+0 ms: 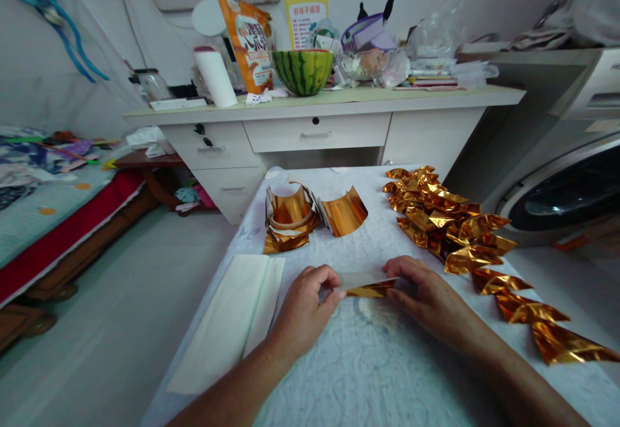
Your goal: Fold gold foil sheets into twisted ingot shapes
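Note:
Between both hands a small sheet of gold foil paper (371,291), pale on its back, is held low over the table and partly folded. My left hand (310,307) pinches its left end between thumb and fingers. At the right end, my right hand (416,294) grips it the same way. Beyond the hands lies a curled stack of gold foil sheets (290,210), with a separate curved sheet (345,212) beside it. Many folded gold foil pieces (436,217) are heaped along the table's right side. Left of my left hand lie flat white paper sheets (227,320).
A patterned cloth covers the table (387,375). Behind it stands a white desk (314,133) bearing a half watermelon (303,72), an orange pouch (247,42) and a paper roll (216,77). A washing machine (557,149) is at the right, a bed (62,220) at the left.

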Demonstrator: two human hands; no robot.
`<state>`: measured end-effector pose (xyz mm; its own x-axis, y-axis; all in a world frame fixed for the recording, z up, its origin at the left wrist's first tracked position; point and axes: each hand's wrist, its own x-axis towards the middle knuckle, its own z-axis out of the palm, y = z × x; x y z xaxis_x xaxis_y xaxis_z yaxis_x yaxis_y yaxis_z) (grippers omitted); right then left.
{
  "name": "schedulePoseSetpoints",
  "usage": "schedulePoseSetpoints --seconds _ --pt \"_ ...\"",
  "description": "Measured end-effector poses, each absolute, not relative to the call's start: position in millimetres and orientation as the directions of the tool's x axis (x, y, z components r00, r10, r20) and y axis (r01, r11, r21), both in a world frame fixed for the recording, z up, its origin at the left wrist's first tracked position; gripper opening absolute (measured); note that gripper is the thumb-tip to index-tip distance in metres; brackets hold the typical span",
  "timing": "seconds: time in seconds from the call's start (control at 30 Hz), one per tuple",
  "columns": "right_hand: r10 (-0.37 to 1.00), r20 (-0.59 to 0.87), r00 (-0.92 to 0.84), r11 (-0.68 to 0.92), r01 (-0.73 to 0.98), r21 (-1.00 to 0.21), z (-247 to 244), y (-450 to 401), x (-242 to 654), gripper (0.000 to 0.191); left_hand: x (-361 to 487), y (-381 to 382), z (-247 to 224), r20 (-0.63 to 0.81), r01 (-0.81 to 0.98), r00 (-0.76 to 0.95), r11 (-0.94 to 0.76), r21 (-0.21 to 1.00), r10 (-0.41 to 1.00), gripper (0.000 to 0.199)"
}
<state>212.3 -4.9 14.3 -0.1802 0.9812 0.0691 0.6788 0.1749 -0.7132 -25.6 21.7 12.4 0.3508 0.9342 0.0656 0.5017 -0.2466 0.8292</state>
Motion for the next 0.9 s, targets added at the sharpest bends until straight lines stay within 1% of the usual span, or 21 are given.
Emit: schedulePoseSetpoints --seconds 0.07,0.23,0.33,0.4,0.53,0.6,0.67,0.73,0.77,0.83,0.87,0.9 --pt "0.982 0.073 -0.174 0.169 0.641 -0.749 14 -5 213 0.012 -26 22 13 0.050 0.469 0.350 -0.221 0.855 0.935 0.006" --pt "0.979 0.117 -0.164 0.185 0.500 -0.846 16 -5 210 0.013 -26 23 14 0.060 0.353 0.329 -0.182 0.918 0.942 0.008" --pt "0.989 0.075 -0.125 0.120 0.413 -0.903 17 -6 209 0.018 -27 23 14 0.063 0.286 0.305 -0.154 0.946 0.950 0.009" --pt "0.993 0.038 -0.108 0.072 0.342 -0.937 17 -7 208 0.023 -26 24 13 0.027 0.199 0.301 -0.091 0.976 0.953 0.011" --pt "0.988 -0.045 -0.147 -0.020 0.163 -0.986 14 -8 206 0.030 -23 24 10 -0.064 -0.006 0.352 0.071 0.997 0.934 0.016" --pt "0.984 -0.088 -0.155 -0.069 0.123 -0.990 12 -8 204 0.034 -23 25 7 -0.075 -0.033 0.376 0.095 0.995 0.924 0.018" --pt "0.981 -0.130 -0.145 -0.112 0.128 -0.986 11 -6 203 0.039 -22 26 4 -0.073 0.021 0.365 0.071 0.997 0.928 0.021" --pt "0.980 -0.155 -0.122 -0.137 0.147 -0.980 9 -5 201 0.043 -23 25 2 -0.034 0.144 0.275 -0.006 0.990 0.961 0.028" --pt "0.981 -0.163 -0.107 -0.145 0.159 -0.977 8 -5 201 0.044 -23 25 2 0.012 0.225 0.204 -0.059 0.973 0.979 0.033" --pt "0.984 -0.164 -0.072 -0.148 0.186 -0.971 7 -4 200 0.045 -24 22 5 0.162 0.390 0.087 -0.183 0.903 0.983 0.039" --pt "0.985 -0.161 -0.055 -0.148 0.199 -0.969 6 -4 200 0.044 -24 20 7 0.248 0.468 0.066 -0.249 0.848 0.966 0.040" --pt "0.987 -0.158 -0.042 -0.146 0.211 -0.967 5 -4 199 0.043 -24 17 11 0.317 0.508 0.110 -0.327 0.797 0.942 0.034"
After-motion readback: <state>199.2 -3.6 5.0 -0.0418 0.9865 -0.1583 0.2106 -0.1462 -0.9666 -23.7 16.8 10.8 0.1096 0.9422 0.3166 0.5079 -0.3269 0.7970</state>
